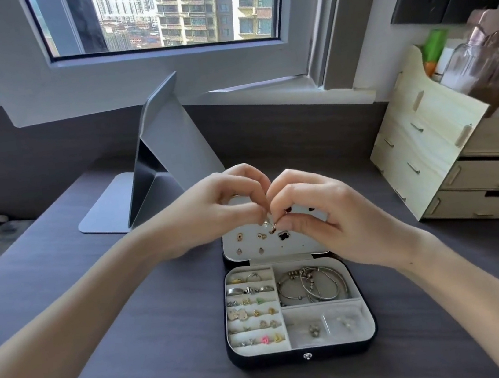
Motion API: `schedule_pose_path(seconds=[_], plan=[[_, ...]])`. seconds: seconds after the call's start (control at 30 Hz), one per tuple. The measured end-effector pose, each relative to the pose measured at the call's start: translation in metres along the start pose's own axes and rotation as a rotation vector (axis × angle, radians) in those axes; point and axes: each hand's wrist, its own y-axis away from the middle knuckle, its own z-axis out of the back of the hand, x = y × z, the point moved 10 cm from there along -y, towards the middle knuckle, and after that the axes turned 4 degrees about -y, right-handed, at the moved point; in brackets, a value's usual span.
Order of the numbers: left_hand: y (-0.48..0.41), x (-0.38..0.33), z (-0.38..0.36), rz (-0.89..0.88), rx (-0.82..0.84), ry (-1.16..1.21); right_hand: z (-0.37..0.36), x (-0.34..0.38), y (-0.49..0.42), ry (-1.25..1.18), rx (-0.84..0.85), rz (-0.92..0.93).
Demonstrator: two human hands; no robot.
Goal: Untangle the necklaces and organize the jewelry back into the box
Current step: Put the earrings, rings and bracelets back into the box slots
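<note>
One tiny gold piece (271,230) between left hand (212,210) and right hand (321,210)

High-rise home bedroom, dressing table (167,344), folding mirror (168,142), wooden drawer organiser (428,144), window (159,12) facing apartment towers

The left hand (212,208) and right hand (321,210) are meeting at the fingertips, their curled fingers (297,221) together pinching a tiny gold piece (271,230).
</note>
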Motion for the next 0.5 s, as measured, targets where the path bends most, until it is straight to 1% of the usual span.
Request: schedule_pose_path(seconds=[0.07, 0.1, 0.2, 0.27, 0.37, 0.5], plan=[[-0.001, 0.004, 0.005, 0.028, -0.033, 0.034, 0.002, 0.004, 0.002, -0.004, -0.008, 0.011], [-0.001, 0.004, 0.007, 0.031, -0.053, 0.043, 0.006, 0.004, 0.006, 0.042, -0.043, 0.015], [-0.003, 0.004, 0.009, 0.029, -0.097, 0.115, 0.028, -0.003, 0.026, 0.314, -0.243, -0.012], [-0.005, 0.007, 0.010, 0.038, -0.122, 0.151, 0.035, -0.012, 0.045, 0.490, -0.327, -0.057], [-0.007, 0.012, 0.012, 0.049, -0.173, 0.161, 0.030, -0.024, 0.062, 0.653, -0.358, -0.104], [-0.009, 0.015, 0.015, 0.054, -0.265, 0.144, 0.026, -0.034, 0.064, 0.748, -0.386, -0.138]])
